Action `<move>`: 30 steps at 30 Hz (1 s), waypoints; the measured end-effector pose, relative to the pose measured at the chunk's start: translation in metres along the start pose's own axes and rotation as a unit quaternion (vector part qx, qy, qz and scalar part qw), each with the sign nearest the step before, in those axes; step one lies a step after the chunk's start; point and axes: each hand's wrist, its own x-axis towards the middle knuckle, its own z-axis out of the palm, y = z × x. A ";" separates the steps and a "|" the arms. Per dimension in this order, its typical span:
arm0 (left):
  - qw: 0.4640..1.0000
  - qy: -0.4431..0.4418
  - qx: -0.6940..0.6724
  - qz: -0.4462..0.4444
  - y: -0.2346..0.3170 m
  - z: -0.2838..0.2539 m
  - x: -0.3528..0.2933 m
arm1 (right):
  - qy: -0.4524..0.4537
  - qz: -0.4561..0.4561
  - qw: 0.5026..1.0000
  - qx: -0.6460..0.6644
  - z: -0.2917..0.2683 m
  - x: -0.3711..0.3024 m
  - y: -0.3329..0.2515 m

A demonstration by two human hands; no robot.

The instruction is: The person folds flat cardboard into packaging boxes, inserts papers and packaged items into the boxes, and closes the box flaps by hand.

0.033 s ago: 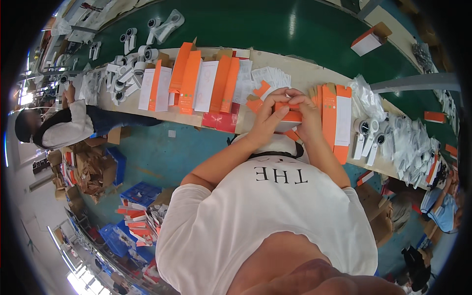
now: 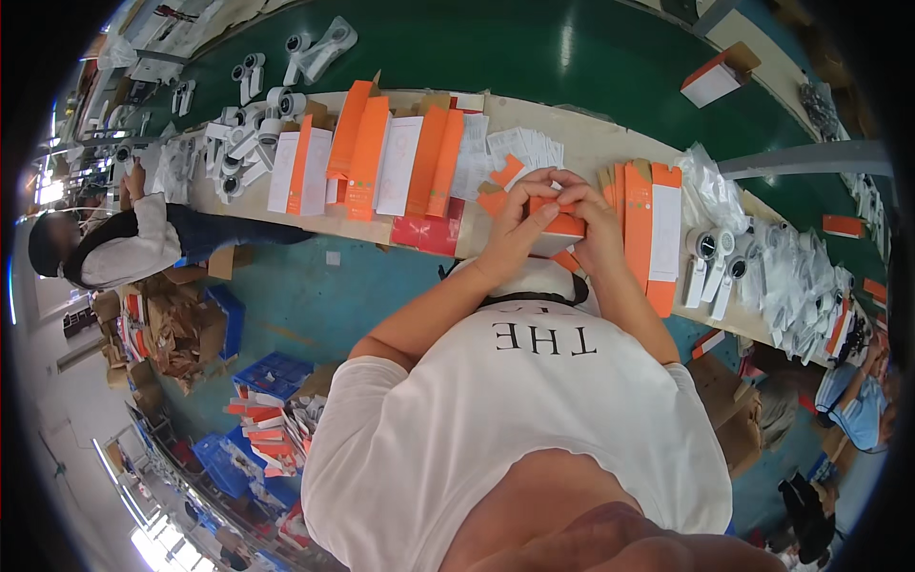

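- We see the left hand (image 2: 515, 234) curled against the near-left side of an orange-and-white carton (image 2: 569, 226), its thumb laid along the top edge and its fingers bent over the far side
- We see the right hand (image 2: 600, 234) bent around the right side of the same carton, its fingers meeting the left hand's fingers over the top; both hands are partly closed, with the carton held between them
- We find this carton in front of the person's waist, at the near edge of the pale worktable (image 2: 591, 143), its orange end turned up; the hands hide much of it, so we cannot tell whether its flaps are fully tucked
- We note upright orange-and-white boxes (image 2: 362, 191) to the left, with a red packet (image 2: 426, 231) just beside them and printed sheets (image 2: 524, 148) behind
- We note more boxes standing near the right hand, then clear plastic bags (image 2: 710, 191) and white round-headed devices (image 2: 699, 272)
- We see a green surface (image 2: 534, 57) beyond, bearing an open carton (image 2: 710, 84) at its right
- We see a co-worker (image 2: 143, 238) at far left
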 end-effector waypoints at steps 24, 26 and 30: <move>0.915 0.381 -0.133 0.008 0.068 -0.144 -0.004 | -0.043 -0.105 0.864 -0.490 -0.070 0.125 0.072; 0.900 0.383 -0.188 -0.093 0.073 -0.136 -0.014 | 0.014 -0.309 0.543 -0.781 -0.066 0.142 0.092; 0.879 0.377 -0.155 -0.249 0.032 -0.101 -0.035 | -0.064 -0.261 0.583 -0.767 -0.086 0.162 0.105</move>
